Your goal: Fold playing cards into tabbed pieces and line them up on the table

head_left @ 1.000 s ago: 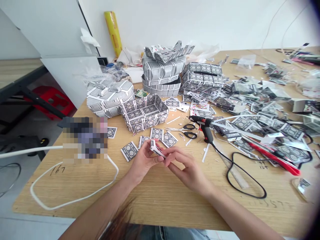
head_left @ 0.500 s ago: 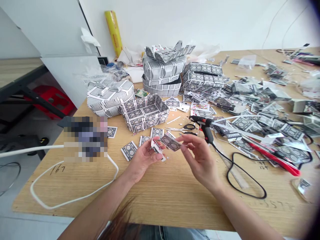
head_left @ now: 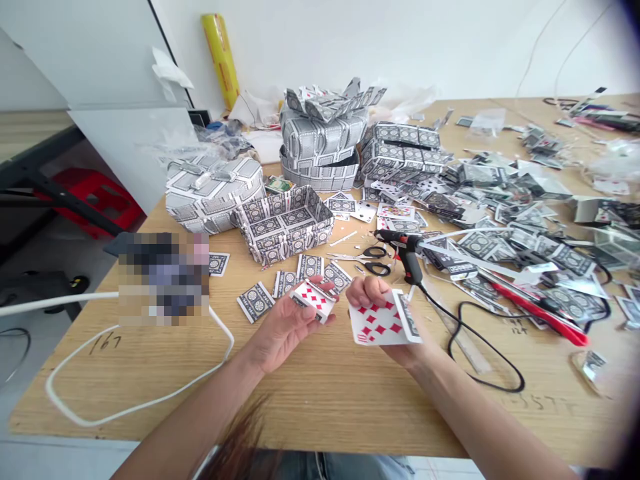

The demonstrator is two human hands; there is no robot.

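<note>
My left hand (head_left: 283,327) holds a folded playing card (head_left: 314,300), its red diamonds facing up. Just to the right, my right hand (head_left: 370,293) grips another card (head_left: 381,323), a ten of diamonds with its right edge folded over to show the patterned back. The two cards are apart. Beyond my hands lie several patterned cards (head_left: 255,302) face down on the table. An open basket woven from cards (head_left: 285,223) stands behind them. Black-handled scissors (head_left: 375,253) and a black glue gun (head_left: 410,257) rest beyond my right hand.
More woven card pieces (head_left: 323,137) are stacked at the back. Loose cards and scraps (head_left: 480,247) cover the right side, with a red-handled tool (head_left: 545,308) and a black cable (head_left: 520,380). A white cable (head_left: 150,410) loops at the left.
My right hand has moved lower and turned, so its card now shows its diamond face. My left hand's card has tilted face up. The cards have come farther apart.
</note>
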